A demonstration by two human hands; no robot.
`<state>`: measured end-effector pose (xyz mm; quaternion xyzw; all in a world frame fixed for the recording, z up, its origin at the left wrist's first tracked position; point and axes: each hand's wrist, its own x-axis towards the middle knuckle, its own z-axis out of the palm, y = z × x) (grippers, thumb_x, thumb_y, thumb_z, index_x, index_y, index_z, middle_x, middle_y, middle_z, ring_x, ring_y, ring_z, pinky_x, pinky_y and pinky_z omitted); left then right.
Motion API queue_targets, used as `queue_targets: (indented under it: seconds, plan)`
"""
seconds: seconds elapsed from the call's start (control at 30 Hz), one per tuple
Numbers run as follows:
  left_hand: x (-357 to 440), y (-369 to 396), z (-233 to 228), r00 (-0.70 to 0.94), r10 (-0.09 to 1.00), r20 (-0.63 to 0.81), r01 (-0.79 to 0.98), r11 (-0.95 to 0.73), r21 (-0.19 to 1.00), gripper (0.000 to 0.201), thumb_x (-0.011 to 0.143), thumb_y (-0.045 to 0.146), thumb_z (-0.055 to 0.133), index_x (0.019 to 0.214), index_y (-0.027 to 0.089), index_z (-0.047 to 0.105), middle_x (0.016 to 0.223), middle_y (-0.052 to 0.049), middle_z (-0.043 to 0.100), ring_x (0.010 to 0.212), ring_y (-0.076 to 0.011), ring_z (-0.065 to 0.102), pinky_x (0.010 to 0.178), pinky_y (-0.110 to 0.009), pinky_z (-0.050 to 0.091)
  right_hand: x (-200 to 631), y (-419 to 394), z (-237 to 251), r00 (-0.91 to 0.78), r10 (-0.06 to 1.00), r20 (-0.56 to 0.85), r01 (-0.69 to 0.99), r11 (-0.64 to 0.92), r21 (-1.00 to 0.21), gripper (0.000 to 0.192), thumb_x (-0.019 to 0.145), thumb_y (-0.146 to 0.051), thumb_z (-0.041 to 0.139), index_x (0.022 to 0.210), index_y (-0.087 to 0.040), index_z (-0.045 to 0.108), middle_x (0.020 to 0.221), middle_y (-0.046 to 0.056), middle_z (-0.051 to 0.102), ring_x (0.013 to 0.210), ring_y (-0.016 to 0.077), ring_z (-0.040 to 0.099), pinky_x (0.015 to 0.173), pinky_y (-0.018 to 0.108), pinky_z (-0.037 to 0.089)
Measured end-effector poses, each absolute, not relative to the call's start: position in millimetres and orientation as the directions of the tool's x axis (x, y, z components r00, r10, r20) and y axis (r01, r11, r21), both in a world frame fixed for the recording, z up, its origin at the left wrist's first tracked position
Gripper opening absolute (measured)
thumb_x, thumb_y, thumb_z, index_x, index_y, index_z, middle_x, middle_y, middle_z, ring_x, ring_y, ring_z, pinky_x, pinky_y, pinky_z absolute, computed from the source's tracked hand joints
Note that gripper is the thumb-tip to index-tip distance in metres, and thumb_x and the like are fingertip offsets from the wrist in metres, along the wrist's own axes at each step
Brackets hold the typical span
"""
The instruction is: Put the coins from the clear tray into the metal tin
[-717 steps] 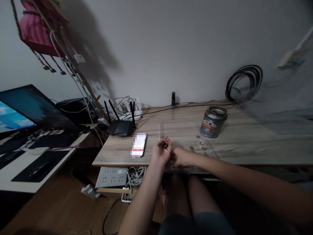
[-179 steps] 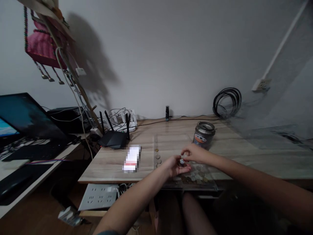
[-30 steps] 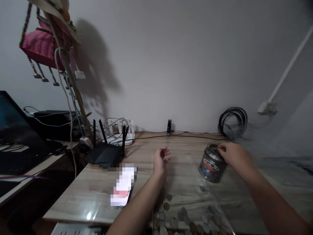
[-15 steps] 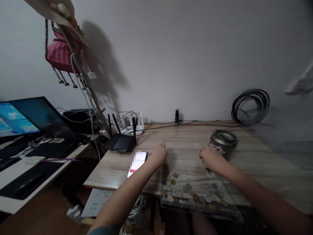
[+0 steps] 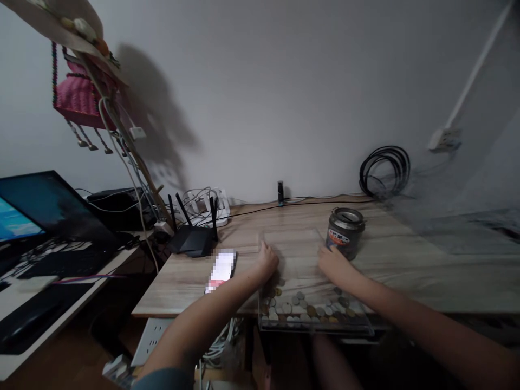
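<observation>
A clear plastic box lies on the wooden table, its near edge over the table's front edge. Several silver and brass-coloured coins are gathered at its near end. My left hand is closed on the box's left side wall, thumb up. On the opposite wall, my right hand grips the box, its fingertips partly hidden. Just behind that hand stands a dark metal can with a slotted lid and a label.
Left of the box lie a lit phone and a black router. At the back are a small dark bottle and a coil of black cable. A laptop stands on the neighbouring desk.
My view has turned to the right. The box's near edge now sits closer to the table edge and looks more level. Both hands stay on its sides.
</observation>
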<state>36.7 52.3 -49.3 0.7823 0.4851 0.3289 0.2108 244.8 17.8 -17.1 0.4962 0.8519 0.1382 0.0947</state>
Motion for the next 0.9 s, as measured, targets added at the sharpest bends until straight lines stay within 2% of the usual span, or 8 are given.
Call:
queue_targets:
  seconds: [0.07, 0.2, 0.33, 0.47, 0.57, 0.67, 0.8, 0.9]
  plan:
    - [36.3, 54.2, -39.1, 0.286, 0.932, 0.223, 0.609, -0.356, 0.709, 0.027, 0.066, 0.011, 0.062, 0.044, 0.021, 0.05, 0.052, -0.008, 0.052, 0.099, -0.0321, 0.051, 0.103, -0.056, 0.008, 240.9, 16.4, -17.1, -0.498, 0.867, -0.034, 0.816, 0.481, 0.32, 0.03, 0.077, 0.0, 0.043, 0.086, -0.009, 0.071, 0.092, 0.019, 0.066, 0.101, 0.0287, 0.054, 0.084, 0.04, 0.036]
    - [30.3, 51.2, -18.8, 0.27, 0.957, 0.102, 0.692, -0.267, 0.671, 0.034, 0.059, 0.007, 0.066, 0.037, 0.019, 0.044, 0.048, -0.007, 0.05, 0.087, -0.0302, 0.056, 0.1, -0.053, 0.022, 243.0, 16.1, -15.6, -0.529, 0.848, -0.022, 0.821, 0.518, 0.238, 0.031, 0.078, 0.0, 0.042, 0.087, -0.01, 0.069, 0.089, 0.017, 0.068, 0.092, 0.0268, 0.059, 0.08, 0.038, 0.037]
    - [19.7, 38.7, -5.0, 0.263, 0.962, 0.069, 0.738, -0.247, 0.627, 0.018, 0.059, 0.009, 0.064, 0.047, 0.019, 0.056, 0.051, -0.005, 0.055, 0.075, -0.0244, 0.059, 0.09, -0.044, 0.037, 254.1, 22.6, -17.2, -0.53, 0.848, -0.027, 0.838, 0.528, 0.14, 0.024, 0.078, -0.007, 0.048, 0.09, -0.012, 0.068, 0.093, 0.015, 0.068, 0.092, 0.0258, 0.061, 0.084, 0.037, 0.035]
    - [8.6, 31.2, 4.9, 0.305, 0.952, 0.019, 0.816, -0.272, 0.51, 0.009, 0.065, 0.013, 0.059, 0.058, 0.018, 0.064, 0.058, -0.004, 0.06, 0.07, -0.0206, 0.059, 0.079, -0.034, 0.044, 262.2, 30.8, -17.7, -0.483, 0.87, -0.105, 0.873, 0.488, 0.026, 0.017, 0.071, -0.014, 0.059, 0.086, -0.015, 0.066, 0.093, 0.011, 0.069, 0.093, 0.0239, 0.061, 0.081, 0.033, 0.034]
    - [5.4, 32.5, 3.4, 0.346, 0.937, -0.049, 0.842, -0.287, 0.458, 0.017, 0.054, 0.005, 0.064, 0.046, 0.019, 0.056, 0.049, -0.003, 0.054, 0.07, -0.0235, 0.06, 0.079, -0.037, 0.044, 261.8, 31.5, -17.3, -0.467, 0.875, -0.123, 0.883, 0.468, -0.025, 0.014, 0.069, -0.013, 0.057, 0.081, -0.016, 0.065, 0.089, 0.008, 0.069, 0.092, 0.0224, 0.061, 0.079, 0.032, 0.034]
    - [9.4, 37.2, -5.3, 0.369, 0.927, -0.067, 0.84, -0.301, 0.451, 0.028, 0.045, -0.002, 0.065, 0.038, 0.019, 0.047, 0.043, -0.003, 0.047, 0.075, -0.0279, 0.06, 0.083, -0.044, 0.042, 257.8, 25.9, -19.0, -0.477, 0.875, -0.078, 0.879, 0.473, -0.066, 0.014, 0.068, -0.009, 0.055, 0.075, -0.017, 0.064, 0.084, 0.008, 0.069, 0.086, 0.0211, 0.061, 0.078, 0.032, 0.034]
    - [18.8, 45.8, -15.9, 0.378, 0.925, -0.045, 0.831, -0.318, 0.456, 0.037, 0.046, 0.0, 0.068, 0.036, 0.02, 0.039, 0.044, -0.006, 0.047, 0.079, -0.0333, 0.06, 0.086, -0.055, 0.038, 260.2, 18.3, -11.1, -0.505, 0.862, 0.04, 0.854, 0.506, -0.121, 0.016, 0.071, -0.008, 0.051, 0.072, -0.018, 0.064, 0.078, 0.007, 0.068, 0.082, 0.0195, 0.06, 0.081, 0.033, 0.034]
    - [22.3, 51.9, -19.5, 0.387, 0.922, -0.028, 0.815, -0.328, 0.478, 0.035, 0.05, 0.008, 0.072, 0.038, 0.021, 0.042, 0.044, -0.007, 0.048, 0.077, -0.0336, 0.059, 0.087, -0.059, 0.036, 279.5, 22.6, 14.7, -0.445, 0.876, 0.185, 0.863, 0.475, -0.171, 0.014, 0.078, -0.016, 0.051, 0.076, -0.019, 0.065, 0.08, 0.006, 0.067, 0.081, 0.0182, 0.059, 0.081, 0.033, 0.037]
